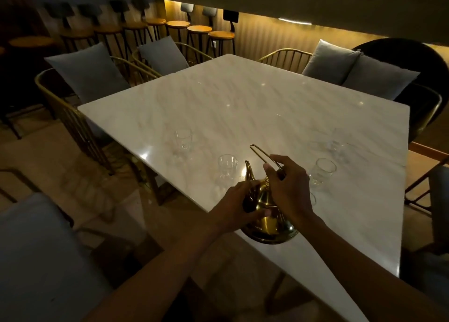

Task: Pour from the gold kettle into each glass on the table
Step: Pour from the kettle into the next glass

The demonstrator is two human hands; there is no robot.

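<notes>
1. The gold kettle (266,214) is seen at the lower centre of the frame, standing near the closest edge of the marble table (243,103), with its spout pointing up and to the left.
2. The kettle's thin wire handle (261,155) is raised and is pinched by the curled fingers of the right hand (288,183), above the lid.
3. The left hand (239,200) is laid against the left side of the kettle body by the base of the spout, with its fingers wrapped round it.
4. A clear glass (227,167) is seen just left of the spout, upright on the table.
5. A second glass (184,139) stands further up and to the left, well apart from the kettle.
6. A third glass (322,172) is found right of the right hand, appearing tilted.
7. A fourth glass (336,144), blurred, is seen at the right of the frame, beyond the third.
8. Grey cushions (90,72) are seen on wire-backed chairs round the table, and a row of bar stools (199,30) is lined along the lit wall at the top of the frame.
</notes>
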